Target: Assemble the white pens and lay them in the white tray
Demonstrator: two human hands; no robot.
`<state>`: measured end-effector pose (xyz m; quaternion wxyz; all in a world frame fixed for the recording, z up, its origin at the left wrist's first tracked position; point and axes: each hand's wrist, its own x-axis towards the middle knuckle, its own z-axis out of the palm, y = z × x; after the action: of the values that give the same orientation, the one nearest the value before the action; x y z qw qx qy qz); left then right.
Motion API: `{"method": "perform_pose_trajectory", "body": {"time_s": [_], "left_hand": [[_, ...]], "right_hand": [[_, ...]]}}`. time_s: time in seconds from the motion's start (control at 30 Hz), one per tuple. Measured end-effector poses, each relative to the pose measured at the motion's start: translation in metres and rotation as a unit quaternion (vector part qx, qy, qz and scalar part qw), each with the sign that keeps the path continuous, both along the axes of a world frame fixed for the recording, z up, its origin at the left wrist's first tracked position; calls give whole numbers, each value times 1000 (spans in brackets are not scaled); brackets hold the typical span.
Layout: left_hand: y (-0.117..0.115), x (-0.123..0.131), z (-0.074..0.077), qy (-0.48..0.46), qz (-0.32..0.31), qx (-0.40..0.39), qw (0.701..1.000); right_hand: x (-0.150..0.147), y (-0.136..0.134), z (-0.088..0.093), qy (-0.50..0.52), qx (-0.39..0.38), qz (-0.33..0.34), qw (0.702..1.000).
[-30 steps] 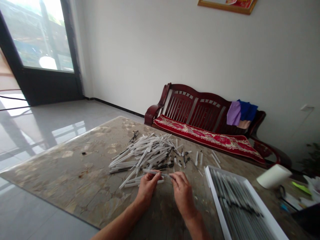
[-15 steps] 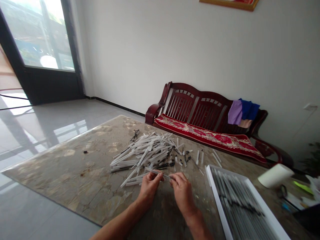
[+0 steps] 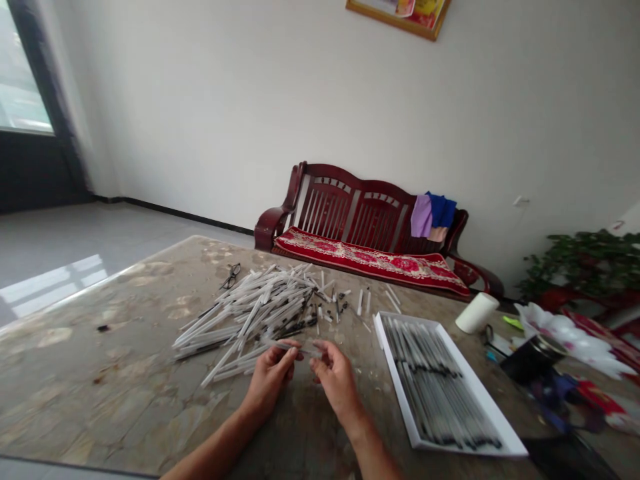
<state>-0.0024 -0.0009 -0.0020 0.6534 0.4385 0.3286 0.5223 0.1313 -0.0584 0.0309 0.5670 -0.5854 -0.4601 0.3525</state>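
Observation:
My left hand [image 3: 270,377] pinches a thin clear pen barrel [image 3: 291,347] above the marble table [image 3: 125,353]. My right hand [image 3: 336,377] is closed on the barrel's other end, fingertips together. Just beyond both hands lies a loose pile of white pen barrels [image 3: 250,308] with small black and white pen parts [image 3: 333,310] scattered at its right side.
A white tray [image 3: 400,407] of assembled pens lies right of my hands. Glasses [image 3: 231,275] rest at the pile's far left. A white roll [image 3: 477,313], a dark cup [image 3: 531,359] and clutter sit at the right end. A wooden bench [image 3: 360,233] stands beyond.
The view has swung to the right, bringing the plant and the table's right end into sight. My hands still hold the pen barrel between them in much the same pose.

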Motion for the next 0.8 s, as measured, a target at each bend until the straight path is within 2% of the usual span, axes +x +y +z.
{"method": "perform_pose_trajectory", "body": {"time_s": [0.1, 0.17, 0.23, 0.33, 0.43, 0.5, 0.6, 0.67, 0.7, 0.73, 0.77, 0.8], "left_hand": [[-3, -2, -1, 52, 42, 57, 996], [-7, -4, 0, 110, 45, 147, 982], [-12, -6, 0, 153, 13, 254, 955], [-16, -9, -1, 190, -53, 375, 906], [-16, -8, -6, 251, -54, 426, 868], [-15, -6, -10, 291, -39, 429, 854], [-13, -2, -12, 339, -52, 414, 843], [-12, -1, -12, 362, -71, 403, 838], [-12, 0, -13, 370, -82, 398, 836], [-12, 0, -13, 377, -94, 394, 833], [-11, 1, -12, 383, -105, 390, 830], [-11, 1, -12, 391, -116, 385, 828]], "right_hand": [[-4, -9, -8, 181, -53, -38, 981], [-9, -13, -13, 269, -97, -32, 958], [-14, -14, -16, 331, -123, -27, 935], [-17, -16, -15, 380, -114, -63, 916], [2, -19, -2, 365, -81, -93, 923], [33, -20, 13, 304, -43, -99, 946], [106, -19, 35, 133, 0, -143, 981], [162, -16, 47, -26, -37, -195, 980], [188, -15, 51, -131, -82, -213, 965], [211, -13, 54, -248, -137, -233, 930], [231, -11, 55, -354, -200, -232, 883], [247, -9, 56, -385, -220, -235, 865]]}}
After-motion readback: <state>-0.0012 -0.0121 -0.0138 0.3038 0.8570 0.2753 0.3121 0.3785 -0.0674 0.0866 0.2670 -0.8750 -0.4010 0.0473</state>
